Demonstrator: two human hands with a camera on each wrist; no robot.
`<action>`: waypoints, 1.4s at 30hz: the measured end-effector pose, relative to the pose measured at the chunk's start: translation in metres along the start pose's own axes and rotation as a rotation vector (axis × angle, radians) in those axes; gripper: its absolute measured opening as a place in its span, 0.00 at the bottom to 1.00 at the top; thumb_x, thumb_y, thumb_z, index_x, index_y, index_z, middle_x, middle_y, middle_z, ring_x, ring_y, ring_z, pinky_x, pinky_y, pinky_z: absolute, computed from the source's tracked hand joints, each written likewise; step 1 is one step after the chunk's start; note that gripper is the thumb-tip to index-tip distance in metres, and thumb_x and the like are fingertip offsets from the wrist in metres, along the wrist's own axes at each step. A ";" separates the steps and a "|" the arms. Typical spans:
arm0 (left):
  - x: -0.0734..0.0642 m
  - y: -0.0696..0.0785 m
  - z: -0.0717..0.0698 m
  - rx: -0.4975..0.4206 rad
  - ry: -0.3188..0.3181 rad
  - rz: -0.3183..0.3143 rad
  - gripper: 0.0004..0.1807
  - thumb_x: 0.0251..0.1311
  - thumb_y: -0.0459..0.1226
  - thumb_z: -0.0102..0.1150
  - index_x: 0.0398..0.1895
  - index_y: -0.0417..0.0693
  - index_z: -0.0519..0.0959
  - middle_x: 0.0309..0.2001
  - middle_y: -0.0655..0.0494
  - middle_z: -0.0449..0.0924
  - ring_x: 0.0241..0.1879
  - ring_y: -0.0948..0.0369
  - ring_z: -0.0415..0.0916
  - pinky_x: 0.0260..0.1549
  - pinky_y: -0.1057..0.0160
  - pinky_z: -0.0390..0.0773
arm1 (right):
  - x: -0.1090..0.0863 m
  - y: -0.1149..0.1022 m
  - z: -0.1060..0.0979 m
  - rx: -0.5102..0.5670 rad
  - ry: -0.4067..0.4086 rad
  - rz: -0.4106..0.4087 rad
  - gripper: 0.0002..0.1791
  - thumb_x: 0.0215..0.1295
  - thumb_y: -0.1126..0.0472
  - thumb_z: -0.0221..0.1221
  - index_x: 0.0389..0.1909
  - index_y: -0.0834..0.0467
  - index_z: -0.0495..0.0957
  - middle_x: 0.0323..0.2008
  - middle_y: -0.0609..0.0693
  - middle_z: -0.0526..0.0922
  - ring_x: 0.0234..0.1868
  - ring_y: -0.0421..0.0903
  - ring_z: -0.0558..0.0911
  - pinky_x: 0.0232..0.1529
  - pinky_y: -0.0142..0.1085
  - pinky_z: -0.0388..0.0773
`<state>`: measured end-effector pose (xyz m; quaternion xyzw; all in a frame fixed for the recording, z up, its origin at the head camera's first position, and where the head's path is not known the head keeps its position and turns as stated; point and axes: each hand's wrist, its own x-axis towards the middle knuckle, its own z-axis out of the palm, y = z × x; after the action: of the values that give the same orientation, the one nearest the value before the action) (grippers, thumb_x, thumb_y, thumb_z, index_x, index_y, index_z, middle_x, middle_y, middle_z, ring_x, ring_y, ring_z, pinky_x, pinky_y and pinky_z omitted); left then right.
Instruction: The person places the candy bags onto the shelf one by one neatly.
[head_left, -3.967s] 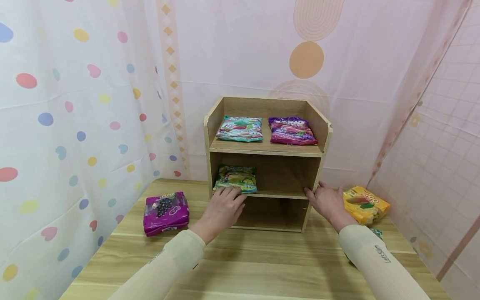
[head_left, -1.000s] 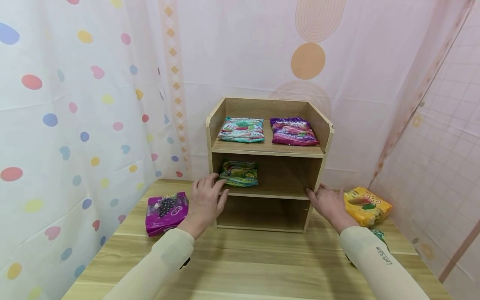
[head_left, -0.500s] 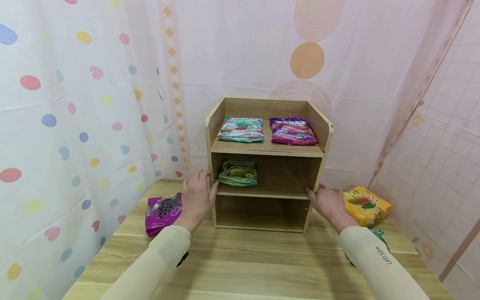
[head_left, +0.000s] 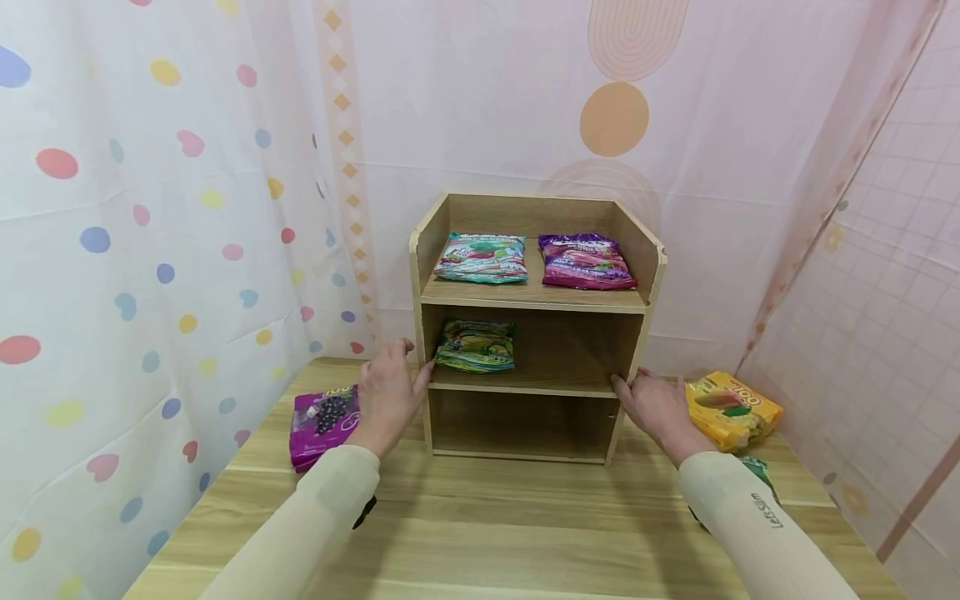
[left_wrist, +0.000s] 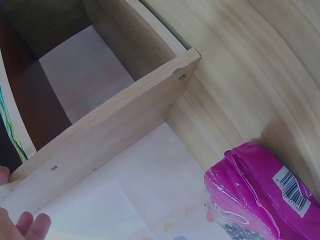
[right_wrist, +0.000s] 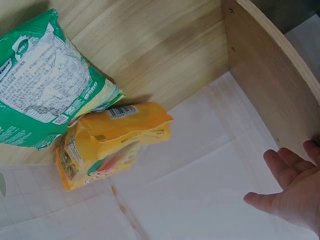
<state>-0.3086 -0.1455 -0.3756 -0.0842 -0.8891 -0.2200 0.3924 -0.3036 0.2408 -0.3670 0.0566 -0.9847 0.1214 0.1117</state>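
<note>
Between relaxed, wide left grip (head_left: 386, 400) and equally wide right grip (head_left: 658, 410): three-tier pale-wood shelf unit (head_left: 577, 342), touched at both sides. Just inward of left grip, on middle tier (head_left: 566, 382): flat green-and-yellow plastic bag (head_left: 476, 346). Outward of left grip, on wood-grain surface (head_left: 525, 533): purple plastic bag (head_left: 318, 433). Outward of right grip: yellow plastic bag (head_left: 735, 410).

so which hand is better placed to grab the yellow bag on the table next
Probably the right hand: it's at the right of the shelf, near the yellow bag; the left hand is opposite.

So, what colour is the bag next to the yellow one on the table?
Mostly green; the bag shows best in the right wrist view.
</note>
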 end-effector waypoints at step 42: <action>0.001 0.006 0.008 0.135 -0.338 -0.161 0.19 0.72 0.47 0.52 0.32 0.40 0.77 0.35 0.44 0.80 0.40 0.42 0.79 0.43 0.44 0.73 | -0.002 0.004 0.004 0.036 0.004 -0.024 0.36 0.79 0.42 0.37 0.31 0.63 0.84 0.57 0.69 0.77 0.62 0.69 0.72 0.64 0.71 0.48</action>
<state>-0.3132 -0.1366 -0.3779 -0.0221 -0.9589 -0.1731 0.2236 -0.3028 0.2440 -0.3722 0.0700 -0.9814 0.1380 0.1140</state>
